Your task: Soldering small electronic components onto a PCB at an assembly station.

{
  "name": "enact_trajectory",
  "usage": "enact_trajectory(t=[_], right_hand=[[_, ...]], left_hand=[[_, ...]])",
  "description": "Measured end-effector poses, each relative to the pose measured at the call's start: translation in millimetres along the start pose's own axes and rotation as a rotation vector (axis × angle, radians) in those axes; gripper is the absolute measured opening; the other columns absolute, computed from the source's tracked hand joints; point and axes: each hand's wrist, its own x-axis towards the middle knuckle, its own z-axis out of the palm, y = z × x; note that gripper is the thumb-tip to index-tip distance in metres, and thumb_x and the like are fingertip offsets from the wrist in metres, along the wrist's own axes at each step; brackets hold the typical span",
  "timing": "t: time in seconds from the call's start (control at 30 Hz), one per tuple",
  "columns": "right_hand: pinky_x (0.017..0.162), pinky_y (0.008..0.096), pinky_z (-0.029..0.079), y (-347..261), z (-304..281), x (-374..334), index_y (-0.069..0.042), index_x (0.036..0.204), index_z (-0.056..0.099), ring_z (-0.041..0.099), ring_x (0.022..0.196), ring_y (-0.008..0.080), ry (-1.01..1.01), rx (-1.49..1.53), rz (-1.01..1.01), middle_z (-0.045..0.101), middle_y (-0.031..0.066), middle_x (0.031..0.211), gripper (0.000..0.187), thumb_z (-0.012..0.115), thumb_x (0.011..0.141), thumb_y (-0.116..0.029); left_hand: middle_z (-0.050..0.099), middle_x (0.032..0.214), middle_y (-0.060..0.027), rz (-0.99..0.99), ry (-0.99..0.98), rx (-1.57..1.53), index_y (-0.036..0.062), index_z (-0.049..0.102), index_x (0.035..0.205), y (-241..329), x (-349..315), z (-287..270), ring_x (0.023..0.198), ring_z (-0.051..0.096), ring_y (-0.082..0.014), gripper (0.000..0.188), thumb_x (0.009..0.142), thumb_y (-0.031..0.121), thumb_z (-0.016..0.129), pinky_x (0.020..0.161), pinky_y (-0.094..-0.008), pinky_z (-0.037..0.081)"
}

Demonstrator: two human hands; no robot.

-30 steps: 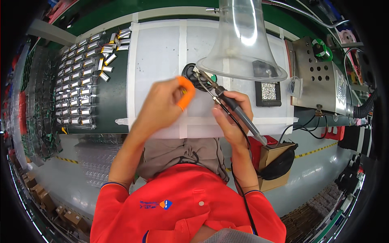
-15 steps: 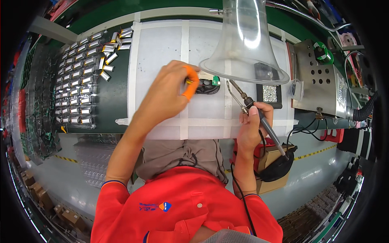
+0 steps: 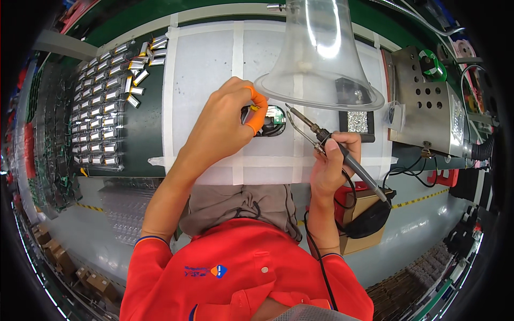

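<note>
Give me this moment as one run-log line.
left hand: orange finger covers, at black device, grip unclear | right hand: holding soldering iron, tip near device | battery cells: rows at left

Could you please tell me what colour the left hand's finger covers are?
The finger covers are orange, as the head view shows.

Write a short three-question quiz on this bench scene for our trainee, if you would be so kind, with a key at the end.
1. Multiple choice: what does the right hand hold? (a) scissors (b) a soldering iron (c) a hammer
2. True or false: the orange finger covers are worn on the right hand.
3. Fill in: the rows of silvery cells lie to the ____ of the white work sheet.

Key: 1. b. 2. False; the orange finger covers are on the left hand. 3. left.
</note>
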Motion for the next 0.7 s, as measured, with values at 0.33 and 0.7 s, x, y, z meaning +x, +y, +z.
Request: enact_trajectory(t=[0.33, 0.7], right_hand=[[0.051, 0.0215, 0.031, 11, -3, 3, -0.004, 0.082, 0.042, 0.033, 0.055, 0.0084, -0.033, 0.052, -0.118, 0.038, 0.0012, 0.068, 0.012, 0.050, 0.075, 0.000], [0.053, 0.0219, 0.025, 6, 10, 2, -0.004, 0.078, 0.042, 0.029, 0.058, 0.0077, -0.002, 0.016, -0.105, 0.030, -0.0003, 0.068, 0.013, 0.053, 0.074, 0.001]], left_hand=[[0.064, 0.080, -0.0123, -0.001, -0.035, -0.033, -0.0023, 0.063, 0.077, -6, 1, 4, 0.075, 0.058, -0.0289, 0.008, 0.070, -0.003, 0.064, 0.068, -0.0359, 0.047], [0.062, 0.078, -0.0120, 0.000, -0.059, -0.005, -0.0024, 0.062, 0.076, -3, 0, 4, 0.073, 0.057, -0.0278, 0.007, 0.069, -0.004, 0.065, 0.066, -0.0357, 0.046]])
